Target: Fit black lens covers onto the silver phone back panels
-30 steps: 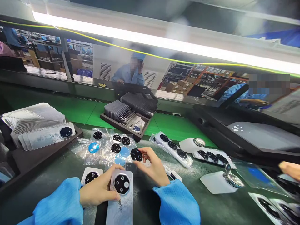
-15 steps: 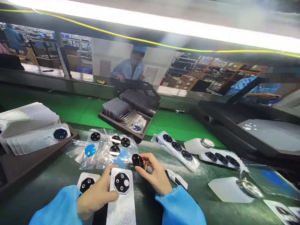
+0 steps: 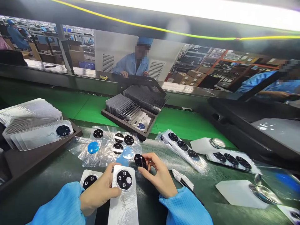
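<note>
My left hand (image 3: 100,191) is closed on a silvery phone back cover (image 3: 124,204), thumb on its near face. A black octagonal camera area (image 3: 124,180) with several round openings sits near the cover's top. My right hand (image 3: 158,176) pinches a black camera lens cover (image 3: 140,160) by its right edge, tilted, just above and right of the back cover and apart from it. Partly behind my left hand lies a second back cover (image 3: 84,175). Beyond my hands, several black lens covers (image 3: 128,140) and blue round films (image 3: 93,147) rest on clear plastic.
Stacked back covers (image 3: 35,112) fill a dark tray at left; another tray (image 3: 120,123) of dark panels stands on the green mat. Packed lens strips (image 3: 182,145) and white sheets with metal-topped dispensers (image 3: 243,192) lie right. A co-worker (image 3: 136,61) sits across the bench.
The camera view has turned a little, so the bench appears shifted. My hands keep the same holds, with the lens cover still close beside the back cover.
</note>
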The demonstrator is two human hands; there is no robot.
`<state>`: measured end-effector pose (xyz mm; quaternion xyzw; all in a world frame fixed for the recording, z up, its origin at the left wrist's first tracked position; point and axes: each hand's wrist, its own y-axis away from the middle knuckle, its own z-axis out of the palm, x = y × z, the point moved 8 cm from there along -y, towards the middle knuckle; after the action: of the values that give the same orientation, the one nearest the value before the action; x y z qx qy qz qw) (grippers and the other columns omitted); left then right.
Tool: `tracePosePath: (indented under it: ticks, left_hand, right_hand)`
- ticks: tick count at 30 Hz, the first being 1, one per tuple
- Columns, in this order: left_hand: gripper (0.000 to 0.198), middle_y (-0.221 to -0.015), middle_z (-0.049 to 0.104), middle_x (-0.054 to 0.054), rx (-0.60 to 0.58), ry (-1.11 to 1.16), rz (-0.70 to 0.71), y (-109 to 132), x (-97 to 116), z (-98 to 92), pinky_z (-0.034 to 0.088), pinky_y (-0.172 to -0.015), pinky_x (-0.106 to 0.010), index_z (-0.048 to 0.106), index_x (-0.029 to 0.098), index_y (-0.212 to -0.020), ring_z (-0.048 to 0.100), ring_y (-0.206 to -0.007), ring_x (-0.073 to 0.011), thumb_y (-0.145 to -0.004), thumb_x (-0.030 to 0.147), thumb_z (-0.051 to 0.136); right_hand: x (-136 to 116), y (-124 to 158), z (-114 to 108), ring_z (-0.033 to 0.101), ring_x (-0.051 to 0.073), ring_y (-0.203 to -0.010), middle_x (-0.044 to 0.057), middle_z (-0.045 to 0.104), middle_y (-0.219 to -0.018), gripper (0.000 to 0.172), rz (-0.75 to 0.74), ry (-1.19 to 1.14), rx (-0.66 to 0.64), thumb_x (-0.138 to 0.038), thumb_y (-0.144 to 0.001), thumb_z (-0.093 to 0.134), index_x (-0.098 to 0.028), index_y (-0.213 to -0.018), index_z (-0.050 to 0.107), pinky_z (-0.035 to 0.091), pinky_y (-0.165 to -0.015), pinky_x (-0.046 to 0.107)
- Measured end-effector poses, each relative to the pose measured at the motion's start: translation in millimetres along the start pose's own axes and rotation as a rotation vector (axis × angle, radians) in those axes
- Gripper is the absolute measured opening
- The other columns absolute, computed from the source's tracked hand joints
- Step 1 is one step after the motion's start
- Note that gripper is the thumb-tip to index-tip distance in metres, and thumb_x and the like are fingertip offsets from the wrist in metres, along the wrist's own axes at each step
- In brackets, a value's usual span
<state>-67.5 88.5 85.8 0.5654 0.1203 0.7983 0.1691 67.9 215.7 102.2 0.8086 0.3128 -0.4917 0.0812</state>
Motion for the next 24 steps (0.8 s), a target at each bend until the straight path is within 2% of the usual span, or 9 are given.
tracePosePath:
  ticks: [7,15,24]
  left_hand:
    - [0.075,-0.082,0.052,0.006,-0.019,-0.001,0.012,1.7,2.2,0.8,0.028,-0.069,-0.027,0.022,0.023,-0.135,0.052,-0.083,-0.0141,-0.069,0.005,0.054]
    - [0.076,-0.087,0.059,0.003,-0.032,0.004,0.018,0.7,2.9,2.7,0.031,-0.074,-0.029,0.022,0.025,-0.137,0.055,-0.089,-0.0169,-0.072,0.004,0.055]
    - [0.076,-0.083,0.056,0.005,-0.036,0.004,0.021,1.7,3.9,3.4,0.028,-0.068,-0.028,0.021,0.024,-0.136,0.053,-0.082,-0.0149,-0.071,0.005,0.055]
  right_hand:
    - [-2.8,0.4,-0.7,0.05,0.015,-0.069,0.002,0.055,-0.09,0.028,0.0,0.016,0.008,-0.032,-0.08,0.065,-0.021,-0.105,0.058,0.047,-0.066,0.031]
    - [-8.2,-0.3,-1.6,0.052,0.016,-0.069,0.002,0.055,-0.087,0.027,-0.005,0.034,0.016,-0.031,-0.079,0.064,-0.022,-0.104,0.059,0.048,-0.065,0.03]
    - [-7.8,-0.4,-0.8,0.051,0.015,-0.068,0.002,0.055,-0.088,0.027,0.002,0.041,0.004,-0.031,-0.079,0.064,-0.021,-0.103,0.059,0.047,-0.066,0.031]
